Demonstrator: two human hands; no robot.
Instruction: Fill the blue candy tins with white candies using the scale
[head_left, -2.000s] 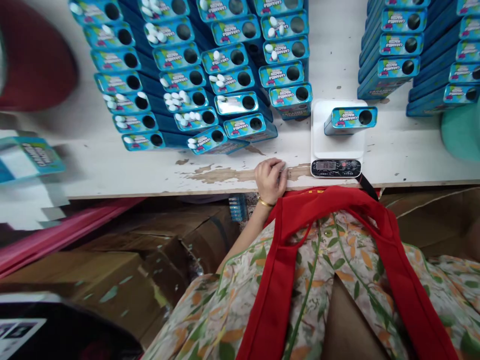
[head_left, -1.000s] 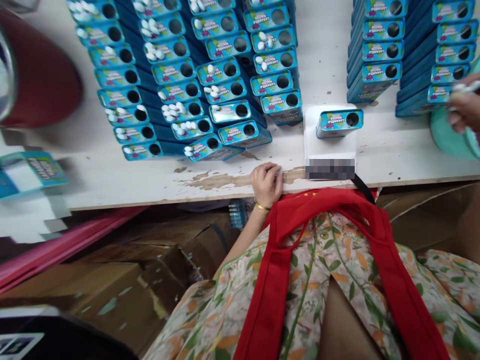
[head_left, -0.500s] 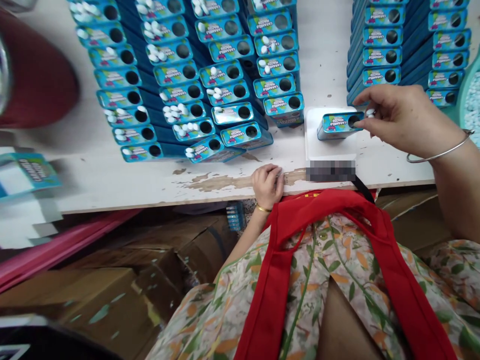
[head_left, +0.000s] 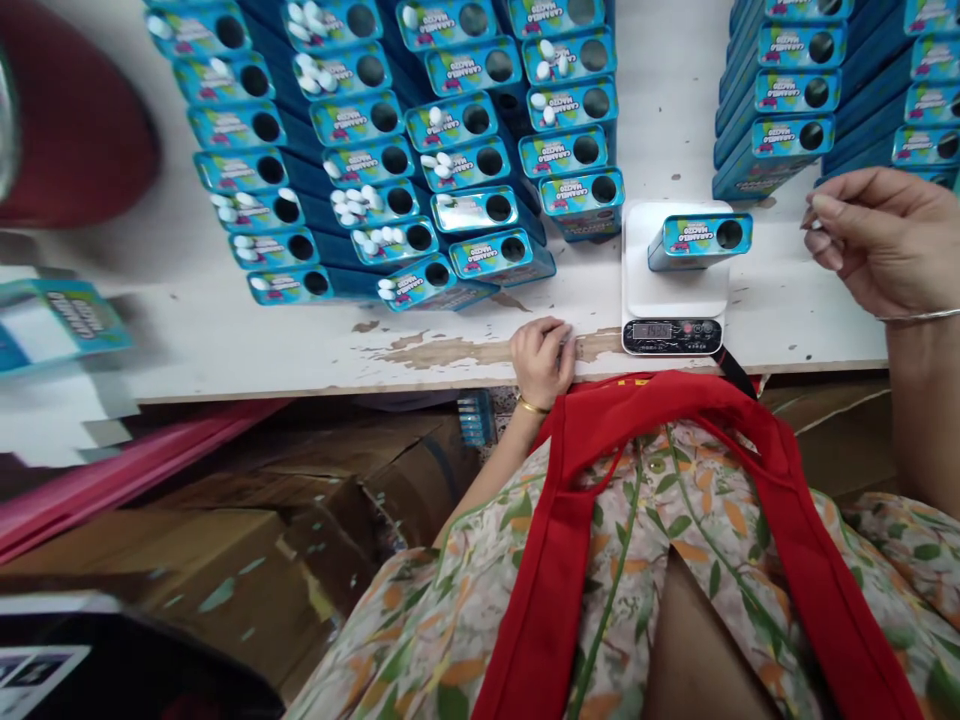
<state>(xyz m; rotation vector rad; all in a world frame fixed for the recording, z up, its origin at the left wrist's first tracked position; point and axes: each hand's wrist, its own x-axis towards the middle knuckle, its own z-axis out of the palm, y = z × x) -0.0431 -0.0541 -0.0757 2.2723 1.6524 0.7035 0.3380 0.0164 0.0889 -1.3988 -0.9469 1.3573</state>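
A blue candy tin (head_left: 701,240) stands upright on a small white digital scale (head_left: 675,293), its round hole uncovered. To the right of the scale my right hand (head_left: 892,240) hovers over the table, fingers pinched together with a white candy (head_left: 817,226) at their tips; how many it holds is partly hidden. My left hand (head_left: 541,358) rests at the table's front edge, left of the scale, loosely curled with nothing visible in it. The scale's display (head_left: 652,331) is lit, its digits hard to read.
Rows of blue tins (head_left: 480,130) stand at left, several with white candies on their tops. More tins (head_left: 795,140) are lined up at right. A dark red container (head_left: 75,130) stands far left, near an open printed carton (head_left: 75,320). Cardboard boxes (head_left: 187,560) sit below the table.
My right hand has moved right, away from the tin's hole. The tin stays on the scale, whose display is now uncovered. My left hand stays at the edge; the view has shifted slightly.
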